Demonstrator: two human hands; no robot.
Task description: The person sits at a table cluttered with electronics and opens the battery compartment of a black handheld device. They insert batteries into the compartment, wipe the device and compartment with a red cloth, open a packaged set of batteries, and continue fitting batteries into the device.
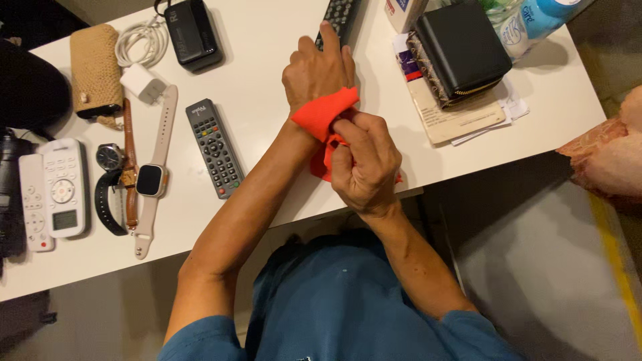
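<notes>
Your right hand (364,167) pinches the orange cloth (326,113) closed against your left wrist. Your left hand (317,67) rests loosely open on the black remote (338,17) at twelve o'clock on the tabletop (267,93), gripping nothing.

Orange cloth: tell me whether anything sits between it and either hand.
Nothing visible does. The right hand already pinches the orange cloth, which drapes over the left hand's wrist. That hand's fingertips touch a dark remote on the white table.

Orange-red cloth (326,115), white table (267,60)
</notes>
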